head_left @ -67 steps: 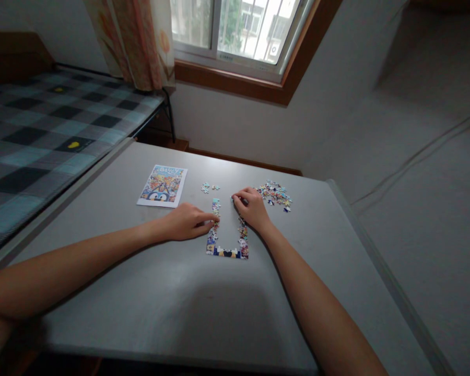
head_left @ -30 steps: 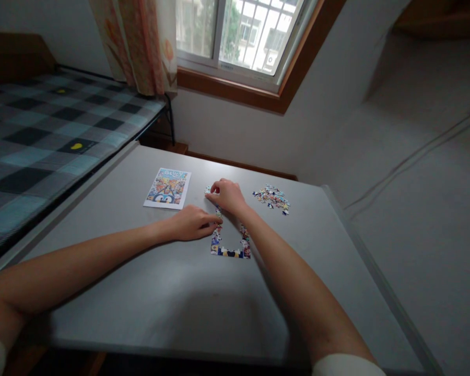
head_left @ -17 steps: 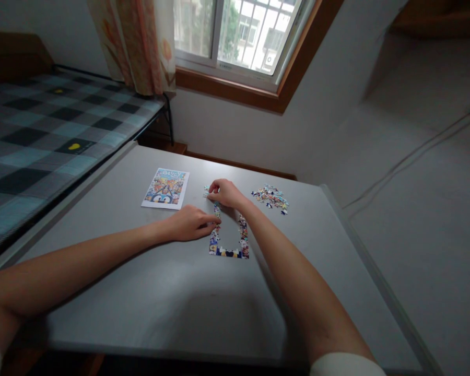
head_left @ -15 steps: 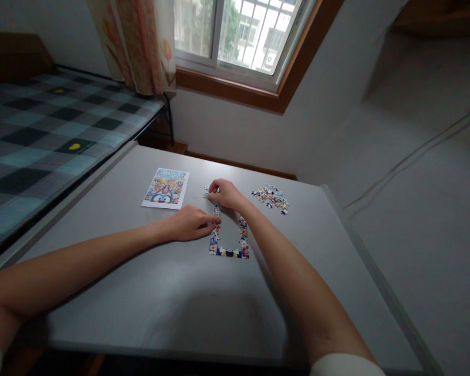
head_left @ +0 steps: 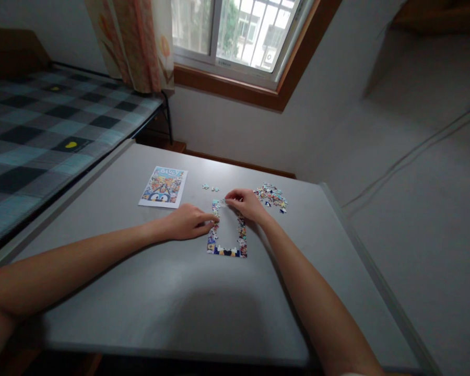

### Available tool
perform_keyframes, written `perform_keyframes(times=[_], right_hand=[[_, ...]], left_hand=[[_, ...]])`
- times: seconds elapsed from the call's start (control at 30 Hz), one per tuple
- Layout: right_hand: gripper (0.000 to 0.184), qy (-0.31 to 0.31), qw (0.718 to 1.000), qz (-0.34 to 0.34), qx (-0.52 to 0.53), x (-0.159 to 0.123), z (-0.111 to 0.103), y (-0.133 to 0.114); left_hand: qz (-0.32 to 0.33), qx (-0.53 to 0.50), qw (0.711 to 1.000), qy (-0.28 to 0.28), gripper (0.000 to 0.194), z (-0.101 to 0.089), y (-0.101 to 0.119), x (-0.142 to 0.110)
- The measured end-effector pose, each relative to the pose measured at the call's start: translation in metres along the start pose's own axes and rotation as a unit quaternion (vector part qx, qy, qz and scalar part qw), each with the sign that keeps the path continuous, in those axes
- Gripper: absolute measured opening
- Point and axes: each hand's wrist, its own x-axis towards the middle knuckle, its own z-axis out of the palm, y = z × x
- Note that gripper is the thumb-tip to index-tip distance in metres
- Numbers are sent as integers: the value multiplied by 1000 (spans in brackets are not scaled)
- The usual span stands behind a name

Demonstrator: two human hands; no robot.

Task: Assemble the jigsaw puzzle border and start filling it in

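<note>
A partly built jigsaw frame lies on the grey table, with its left, right and bottom edges joined. My left hand rests on the table with its fingers curled, fingertips pressing on the frame's left edge. My right hand is at the frame's top, its fingers pinched on a small puzzle piece at the top left corner.
A pile of loose pieces lies right of my right hand. A few stray pieces sit beyond the frame. The reference picture lies to the left. A bed with a checked cover borders the table's left side.
My right hand went from the frame's right side to the stray pieces beyond it, then came back to the frame's top with a piece. My left hand stayed put.
</note>
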Motion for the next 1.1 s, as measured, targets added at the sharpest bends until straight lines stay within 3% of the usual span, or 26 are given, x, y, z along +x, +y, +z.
perform_keyframes(times=[0.2, 0.57, 1.1], right_hand=[[12, 27, 999, -7, -18, 1, 13, 5], [12, 58, 996, -32, -58, -2, 17, 7], [11, 44, 997, -41, -49, -6, 18, 4]], left_hand=[[5, 1, 1000, 4, 33, 1, -1, -1], [2, 13, 1000, -8, 32, 1, -1, -1], [1, 17, 1000, -7, 32, -1, 0, -2]])
